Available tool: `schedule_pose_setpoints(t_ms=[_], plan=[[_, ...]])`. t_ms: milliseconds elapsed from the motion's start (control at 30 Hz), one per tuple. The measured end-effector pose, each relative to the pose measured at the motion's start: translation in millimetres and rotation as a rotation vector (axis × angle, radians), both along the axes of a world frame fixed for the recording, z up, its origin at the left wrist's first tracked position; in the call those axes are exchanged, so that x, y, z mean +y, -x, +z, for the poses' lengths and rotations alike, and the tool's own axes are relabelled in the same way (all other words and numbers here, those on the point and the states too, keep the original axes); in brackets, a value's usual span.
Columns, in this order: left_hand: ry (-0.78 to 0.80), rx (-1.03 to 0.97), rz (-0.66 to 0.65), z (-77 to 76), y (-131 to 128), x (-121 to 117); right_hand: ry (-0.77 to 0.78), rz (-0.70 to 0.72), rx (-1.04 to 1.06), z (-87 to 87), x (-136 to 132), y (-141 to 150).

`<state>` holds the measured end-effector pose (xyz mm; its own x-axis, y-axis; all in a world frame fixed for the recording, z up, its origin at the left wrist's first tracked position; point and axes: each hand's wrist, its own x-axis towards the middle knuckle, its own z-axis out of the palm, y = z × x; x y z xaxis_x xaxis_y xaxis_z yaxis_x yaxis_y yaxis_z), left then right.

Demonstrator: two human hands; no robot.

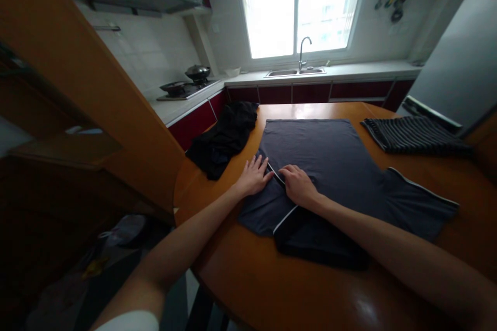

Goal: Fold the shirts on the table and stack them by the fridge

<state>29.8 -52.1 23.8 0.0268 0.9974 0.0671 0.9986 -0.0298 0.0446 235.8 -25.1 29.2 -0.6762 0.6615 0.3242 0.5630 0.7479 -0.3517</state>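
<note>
A dark grey T-shirt [326, 165] with white trim lies spread on the round wooden table [272, 289], its left sleeve folded inward and its right sleeve stretched out to the right. My left hand [254, 176] lies flat with fingers stretched on the shirt's left edge. My right hand [297, 183] rests palm down on the folded sleeve next to the white trim, fingers curled slightly and pressing the cloth. The two hands are almost touching.
A crumpled black garment [225, 137] lies at the table's far left edge. A folded striped cloth [411, 134] sits at the far right. Behind are a counter with a stove and pots [186, 85], a sink [295, 71] under a window, and a wooden cabinet [77, 77] at left.
</note>
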Motion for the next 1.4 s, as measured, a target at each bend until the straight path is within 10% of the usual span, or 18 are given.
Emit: schedule_pose_setpoints(t_ms=[300,933,1233,1400], plan=[[-0.024,0.033,-0.127,1.6,-10.2,-5.1,-0.025,0.025,-0.043,-1.9,1.0,0.6],[-0.034,0.003,0.23,10.9,5.3,-4.6,-0.031,0.023,-0.045,0.9,-0.1,0.1],[-0.056,-0.02,-0.146,4.8,-10.9,-5.0,0.026,-0.008,-0.003,4.8,1.8,1.3],[-0.008,0.016,-0.178,-3.8,-9.4,-2.1,0.034,-0.049,0.106,34.6,5.4,-15.1]])
